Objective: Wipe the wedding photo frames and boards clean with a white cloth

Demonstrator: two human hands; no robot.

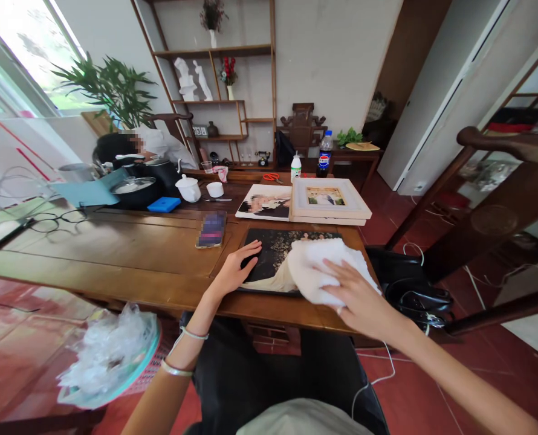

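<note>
A dark picture panel (pixel 269 257) with a pale dress and a spray of light specks printed on it lies flat at the table's front edge. My left hand (pixel 238 267) rests on its left edge, fingers stretched out and holding nothing. Over the panel's right part, my right hand (pixel 353 296) grips a white cloth (pixel 312 266) and presses it down, hiding that part of the picture. Just behind the panel are a flat photo print (pixel 266 205) and a white-framed picture (pixel 326 196).
On the wooden table (pixel 160 241) are a phone (pixel 212 229), a blue box (pixel 164 204), a white lidded pot (pixel 188 188), scissors (pixel 272 177), a white bottle (pixel 295 166) and a cola bottle (pixel 324 154). A basket (pixel 146 344) with plastic bags stands lower left. Another person's head (pixel 115 147) shows behind the pots.
</note>
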